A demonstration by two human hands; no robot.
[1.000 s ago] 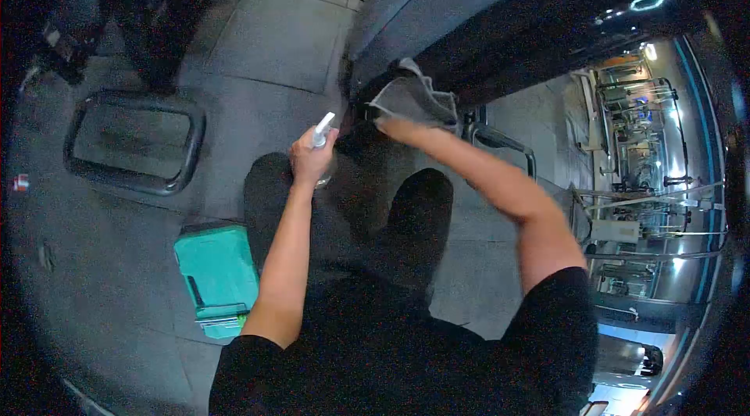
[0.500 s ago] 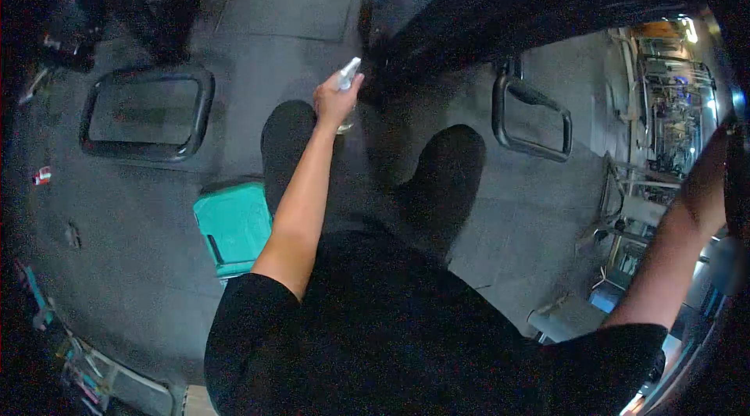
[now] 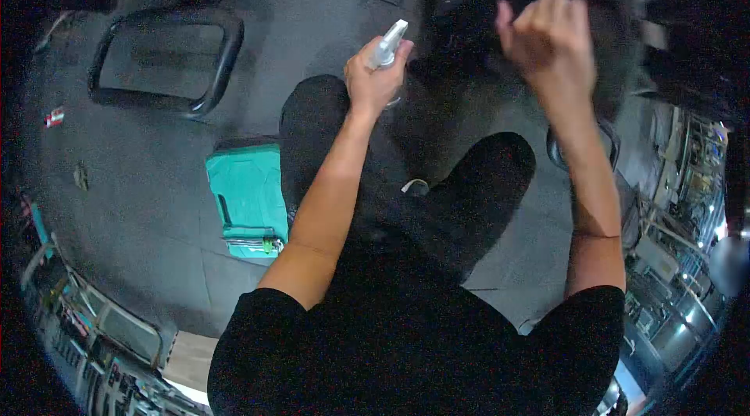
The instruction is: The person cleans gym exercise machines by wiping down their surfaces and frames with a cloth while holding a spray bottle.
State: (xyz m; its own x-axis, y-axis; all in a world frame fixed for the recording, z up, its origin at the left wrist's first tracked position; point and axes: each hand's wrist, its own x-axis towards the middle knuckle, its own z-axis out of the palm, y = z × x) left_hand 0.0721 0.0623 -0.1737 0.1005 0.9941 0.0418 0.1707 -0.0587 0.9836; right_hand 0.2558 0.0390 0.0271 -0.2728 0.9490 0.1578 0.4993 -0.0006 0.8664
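Observation:
My left hand (image 3: 375, 80), in front of my knees, is closed around a spray bottle (image 3: 388, 47) with a white nozzle; much of its body is hidden by my fingers. My right hand (image 3: 551, 45) is raised at the upper right over a dark, blurred surface (image 3: 469, 33). Its thumb stands apart from the bent fingers and nothing shows in it, though motion softens the view. Beside my left leg lies a teal plastic case (image 3: 250, 189) with a handle cut-out, and a shiny metal item (image 3: 254, 242) shows at its lower edge.
A black tubular frame (image 3: 223, 64) stands on the grey tiled floor (image 3: 141, 205) at left; another dark loop (image 3: 558, 149) is partly behind my right forearm. A small red-and-white item (image 3: 54, 117) lies far left. Gym-like equipment (image 3: 664, 252) lines the right edge.
My right hand has come from the far right edge inward and up over the dark surface. My left hand, still gripping the spray bottle, sits slightly further right and higher. The view has shifted.

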